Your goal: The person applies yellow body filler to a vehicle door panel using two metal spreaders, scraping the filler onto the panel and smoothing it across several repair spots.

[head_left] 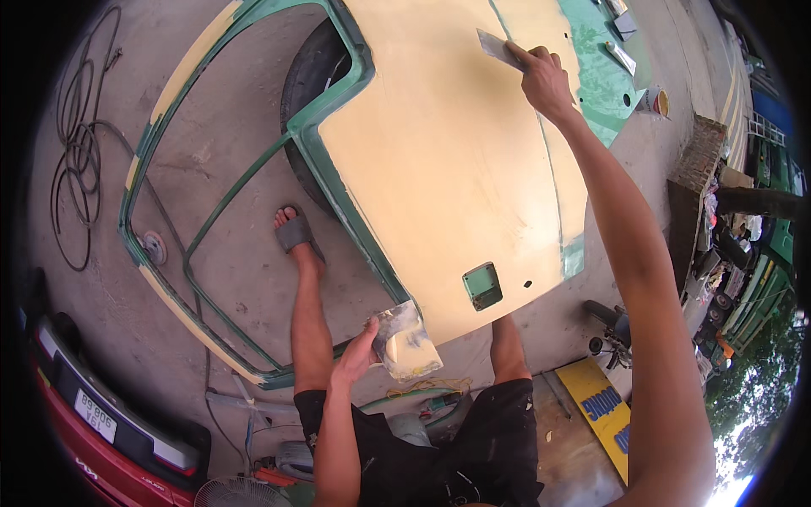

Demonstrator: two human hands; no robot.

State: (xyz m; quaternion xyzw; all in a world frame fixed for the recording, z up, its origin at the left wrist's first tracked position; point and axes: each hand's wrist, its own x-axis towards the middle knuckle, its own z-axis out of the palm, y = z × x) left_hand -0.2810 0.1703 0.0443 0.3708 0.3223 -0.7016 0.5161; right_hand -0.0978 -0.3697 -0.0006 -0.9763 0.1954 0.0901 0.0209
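A large car body panel [422, 169] in cream filler and green, with an open window frame on its left, fills the middle. My right hand [543, 76], arm stretched forward, holds a flat metal putty spreader [498, 49] over its upper right part. My left hand [356, 351] grips a stained putty board [408, 345] at the panel's near edge, with cream filler smeared on it. A square opening [481, 286] is near the lower right of the panel. A tube [619, 57] lies on the green area at the top right.
A tyre [308, 93] shows behind the panel. Coiled hose [72, 169] lies at left, above a red car [101, 448]. A can [655, 102], clutter [735, 228] and a yellow signboard [591, 414] are at right. Tools and a fan [245, 492] are below.
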